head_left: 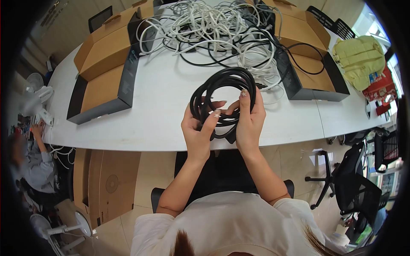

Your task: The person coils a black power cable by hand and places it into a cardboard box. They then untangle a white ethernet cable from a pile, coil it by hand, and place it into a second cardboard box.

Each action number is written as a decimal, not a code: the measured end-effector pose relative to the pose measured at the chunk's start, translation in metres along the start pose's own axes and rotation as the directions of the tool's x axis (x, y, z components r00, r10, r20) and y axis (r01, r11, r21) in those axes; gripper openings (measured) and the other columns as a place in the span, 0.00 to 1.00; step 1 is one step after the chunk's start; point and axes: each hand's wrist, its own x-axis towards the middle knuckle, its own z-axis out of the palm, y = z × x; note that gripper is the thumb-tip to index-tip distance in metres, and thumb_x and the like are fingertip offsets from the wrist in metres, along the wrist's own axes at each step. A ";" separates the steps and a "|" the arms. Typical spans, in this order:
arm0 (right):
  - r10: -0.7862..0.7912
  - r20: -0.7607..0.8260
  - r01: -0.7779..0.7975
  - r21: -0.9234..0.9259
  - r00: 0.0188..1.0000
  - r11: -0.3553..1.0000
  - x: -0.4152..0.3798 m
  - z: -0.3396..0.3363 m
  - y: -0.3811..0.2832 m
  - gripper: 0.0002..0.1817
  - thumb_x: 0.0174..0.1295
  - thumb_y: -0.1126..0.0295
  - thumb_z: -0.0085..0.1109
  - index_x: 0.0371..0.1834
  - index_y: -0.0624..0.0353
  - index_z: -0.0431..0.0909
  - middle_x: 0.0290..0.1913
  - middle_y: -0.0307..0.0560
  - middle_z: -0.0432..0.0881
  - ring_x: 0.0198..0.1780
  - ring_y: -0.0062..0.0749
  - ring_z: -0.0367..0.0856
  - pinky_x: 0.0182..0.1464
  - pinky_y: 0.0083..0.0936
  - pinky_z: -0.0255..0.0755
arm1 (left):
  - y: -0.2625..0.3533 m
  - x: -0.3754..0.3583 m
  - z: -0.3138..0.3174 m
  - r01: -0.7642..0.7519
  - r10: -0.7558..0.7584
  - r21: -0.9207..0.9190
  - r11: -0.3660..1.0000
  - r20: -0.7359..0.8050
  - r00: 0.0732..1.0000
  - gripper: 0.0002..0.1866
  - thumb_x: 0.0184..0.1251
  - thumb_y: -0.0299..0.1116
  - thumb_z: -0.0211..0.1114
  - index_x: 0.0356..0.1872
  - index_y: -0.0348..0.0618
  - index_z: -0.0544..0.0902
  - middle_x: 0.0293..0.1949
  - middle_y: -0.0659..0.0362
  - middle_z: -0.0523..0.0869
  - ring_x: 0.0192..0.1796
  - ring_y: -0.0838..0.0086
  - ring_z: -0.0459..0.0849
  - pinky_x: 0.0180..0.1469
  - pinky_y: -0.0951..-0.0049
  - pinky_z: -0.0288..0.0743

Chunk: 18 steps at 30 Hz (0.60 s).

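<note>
A coiled black cable (222,74) is held up over the near edge of the white table, between both of my hands. My left hand (203,128) wraps round the left side of the coil, with its thumb over the front. On the right side, my right hand (249,117) grips the loops, its thumb pointing up along them. A dark end piece of the cable hangs at the bottom of the coil beside my right palm. Beyond the coil lies a large tangle of white and black cables (209,25).
An open box (102,87) stands on the white table (162,106) at the left, another box (316,83) at the right with a black cable over it. A yellow-green bag (361,57) is far right. A person (40,164) sits far left; office chairs (354,183) stand right.
</note>
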 end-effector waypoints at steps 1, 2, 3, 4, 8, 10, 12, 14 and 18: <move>-0.012 -0.002 0.012 -0.028 1.000 1.000 -0.002 0.003 0.001 0.17 0.72 0.63 0.44 0.53 0.66 0.68 0.26 0.35 0.68 0.26 0.16 0.71 0.32 0.13 0.65 | 0.007 0.001 -0.001 0.016 -0.016 0.017 1.000 -0.001 1.000 0.12 0.63 0.29 0.60 0.45 0.35 0.74 0.35 0.54 0.83 0.36 0.76 0.81 0.47 0.74 0.73; -0.031 0.031 0.032 -0.011 0.999 0.999 -0.006 0.006 0.004 0.18 0.71 0.64 0.44 0.56 0.67 0.65 0.30 0.38 0.70 0.26 0.16 0.71 0.33 0.14 0.66 | 0.008 0.003 -0.009 0.002 -0.002 -0.015 1.000 0.016 1.000 0.11 0.64 0.29 0.60 0.44 0.35 0.74 0.34 0.55 0.83 0.36 0.76 0.81 0.46 0.74 0.74; -0.052 0.063 0.051 0.005 0.997 0.999 -0.010 0.008 0.009 0.20 0.71 0.65 0.43 0.59 0.68 0.62 0.33 0.41 0.73 0.26 0.16 0.72 0.34 0.15 0.67 | 0.008 0.005 -0.020 -0.012 0.013 -0.048 0.999 0.033 0.999 0.10 0.65 0.30 0.60 0.42 0.35 0.75 0.33 0.55 0.83 0.36 0.76 0.81 0.46 0.74 0.74; -0.075 0.094 0.073 0.024 0.993 0.997 -0.014 0.011 0.012 0.22 0.71 0.66 0.43 0.62 0.69 0.59 0.36 0.43 0.75 0.26 0.17 0.73 0.34 0.15 0.69 | 0.011 0.008 -0.028 -0.027 0.032 -0.082 0.996 0.052 0.998 0.09 0.66 0.30 0.59 0.41 0.35 0.75 0.33 0.56 0.83 0.35 0.76 0.81 0.45 0.74 0.74; -0.017 0.267 -0.007 0.087 0.964 0.996 -0.026 0.048 0.011 0.24 0.69 0.73 0.45 0.66 0.68 0.53 0.42 0.44 0.73 0.34 0.19 0.74 0.41 0.18 0.71 | 0.039 0.015 -0.057 0.002 -0.018 -0.196 0.981 -0.082 0.996 0.09 0.70 0.34 0.54 0.37 0.38 0.74 0.25 0.61 0.75 0.30 0.76 0.77 0.38 0.75 0.73; 0.025 0.331 -0.060 0.095 0.943 0.994 -0.025 0.069 0.008 0.24 0.70 0.68 0.46 0.66 0.66 0.57 0.38 0.39 0.70 0.38 0.20 0.72 0.43 0.19 0.69 | 0.057 0.018 -0.072 -0.030 0.017 -0.095 0.995 -0.135 0.991 0.10 0.71 0.35 0.53 0.36 0.39 0.73 0.24 0.62 0.73 0.28 0.76 0.76 0.37 0.73 0.74; 0.004 0.494 0.078 -0.146 0.869 0.986 -0.017 0.074 0.018 0.26 0.67 0.69 0.50 0.65 0.67 0.55 0.49 0.51 0.74 0.42 0.28 0.77 0.48 0.22 0.70 | 0.080 0.024 -0.089 -0.063 0.056 -0.055 0.996 -0.123 0.991 0.10 0.71 0.36 0.52 0.36 0.39 0.73 0.24 0.63 0.73 0.28 0.76 0.76 0.38 0.71 0.76; 0.122 0.606 0.029 -0.233 0.786 0.972 -0.006 0.084 0.009 0.27 0.66 0.66 0.53 0.63 0.68 0.57 0.49 0.55 0.76 0.44 0.30 0.78 0.49 0.23 0.70 | 0.100 0.035 -0.106 -0.056 0.054 -0.015 0.998 -0.096 0.994 0.09 0.71 0.36 0.53 0.37 0.40 0.73 0.24 0.63 0.73 0.29 0.78 0.76 0.38 0.71 0.77; 0.153 0.734 0.093 -0.283 0.661 0.954 0.033 0.133 0.007 0.24 0.66 0.60 0.53 0.53 0.70 0.63 0.40 0.58 0.80 0.41 0.35 0.80 0.44 0.26 0.72 | 0.127 0.072 -0.139 -0.087 0.089 0.032 0.996 -0.074 0.993 0.09 0.70 0.36 0.53 0.36 0.42 0.73 0.25 0.64 0.74 0.30 0.78 0.78 0.35 0.74 0.77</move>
